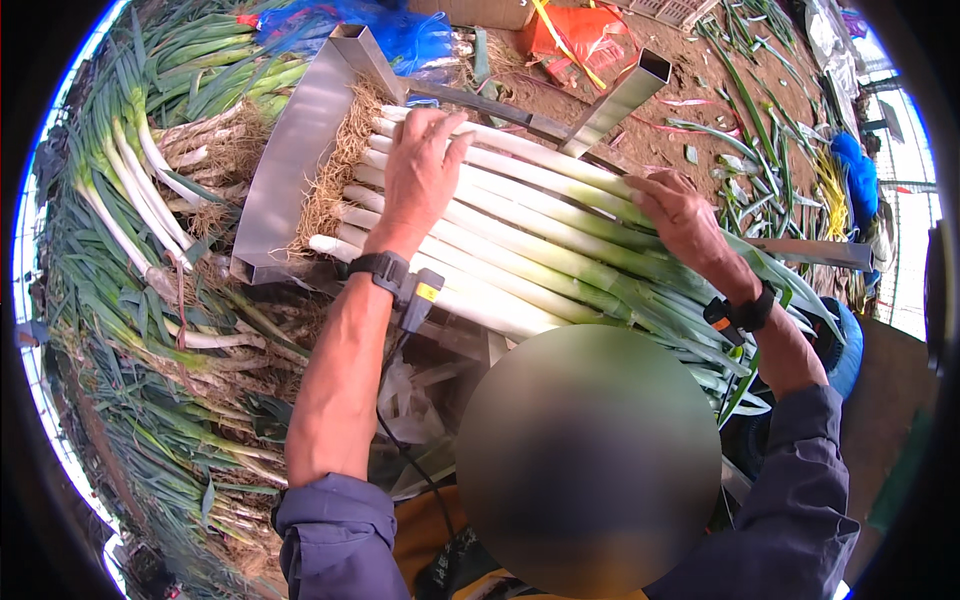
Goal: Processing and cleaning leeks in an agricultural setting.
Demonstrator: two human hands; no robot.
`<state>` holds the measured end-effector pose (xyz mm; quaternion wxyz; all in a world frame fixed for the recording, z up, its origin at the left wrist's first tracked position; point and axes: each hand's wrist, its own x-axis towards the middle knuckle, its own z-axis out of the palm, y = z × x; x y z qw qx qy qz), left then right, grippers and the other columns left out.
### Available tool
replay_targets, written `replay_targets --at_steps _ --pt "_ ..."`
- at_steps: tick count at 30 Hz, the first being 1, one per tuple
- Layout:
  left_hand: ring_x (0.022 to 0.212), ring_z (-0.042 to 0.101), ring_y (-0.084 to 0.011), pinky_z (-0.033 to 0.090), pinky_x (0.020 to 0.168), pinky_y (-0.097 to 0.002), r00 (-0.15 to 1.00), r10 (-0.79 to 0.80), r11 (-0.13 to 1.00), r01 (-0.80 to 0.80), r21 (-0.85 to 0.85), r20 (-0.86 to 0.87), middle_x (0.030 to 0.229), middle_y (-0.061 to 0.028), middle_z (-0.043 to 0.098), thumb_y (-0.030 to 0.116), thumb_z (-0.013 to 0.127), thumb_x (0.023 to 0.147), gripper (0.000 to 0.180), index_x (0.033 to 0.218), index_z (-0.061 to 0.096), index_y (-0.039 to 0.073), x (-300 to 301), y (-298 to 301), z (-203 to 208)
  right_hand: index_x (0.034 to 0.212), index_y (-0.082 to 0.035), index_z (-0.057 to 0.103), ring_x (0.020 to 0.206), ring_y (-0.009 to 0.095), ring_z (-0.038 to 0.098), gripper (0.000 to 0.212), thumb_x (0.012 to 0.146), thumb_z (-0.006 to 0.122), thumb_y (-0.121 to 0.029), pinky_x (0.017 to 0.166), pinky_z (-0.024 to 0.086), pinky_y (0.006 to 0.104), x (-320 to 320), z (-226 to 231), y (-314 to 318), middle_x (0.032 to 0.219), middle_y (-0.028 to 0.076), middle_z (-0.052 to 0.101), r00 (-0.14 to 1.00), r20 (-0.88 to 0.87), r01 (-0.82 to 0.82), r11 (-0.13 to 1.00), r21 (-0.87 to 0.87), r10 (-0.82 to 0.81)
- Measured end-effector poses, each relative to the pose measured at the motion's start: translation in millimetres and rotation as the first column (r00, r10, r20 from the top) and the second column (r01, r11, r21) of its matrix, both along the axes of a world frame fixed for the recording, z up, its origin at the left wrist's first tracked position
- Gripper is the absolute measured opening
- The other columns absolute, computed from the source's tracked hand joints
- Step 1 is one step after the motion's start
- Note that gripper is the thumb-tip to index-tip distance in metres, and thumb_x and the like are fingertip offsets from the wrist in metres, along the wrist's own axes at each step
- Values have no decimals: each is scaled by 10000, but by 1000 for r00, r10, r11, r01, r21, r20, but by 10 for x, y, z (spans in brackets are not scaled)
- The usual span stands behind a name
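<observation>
A row of long green onions (540,245) lies side by side across a metal rack, white stems toward the left and green leaves toward the right. Their brown roots (340,170) sit against an upright metal plate (290,165). My left hand (425,165) rests over the white stems near the roots, fingers curled over the farthest onion. Farther right, my right hand (682,215) closes thumb and fingers on that onion where it turns green. Some of its fingertips are hidden. A blurred round patch covers the near middle of the view.
Heaps of green onions (130,330) fill the left side. Metal posts (620,100) rise at the rack's far edge. Beyond lie a blue mesh bag (360,35), a red bag (580,45) and cut leaves (770,120) on soil. A cable (405,455) hangs by my left wrist.
</observation>
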<state>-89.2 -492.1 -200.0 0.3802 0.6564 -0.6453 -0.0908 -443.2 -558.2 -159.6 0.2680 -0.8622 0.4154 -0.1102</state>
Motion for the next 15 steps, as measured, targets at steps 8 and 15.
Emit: replay_targets --at_steps 8,15 --pt "1150 494 -305 410 1000 -445 936 -16 999 31 -36 350 1252 -71 568 206 626 979 303 1279 652 170 206 -15 -105 1297 -117 648 966 334 598 374 964 637 -285 863 491 450 138 -130 78 983 130 612 994 -101 -79 941 -330 48" --pt "1160 459 -356 374 1026 -477 942 -23 998 4 59 334 1234 -97 540 142 591 980 251 1226 636 158 198 20 -132 1309 -119 641 933 327 585 376 957 644 -252 836 483 438 209 -79 252 964 111 608 991 -132 -70 959 -275 34"
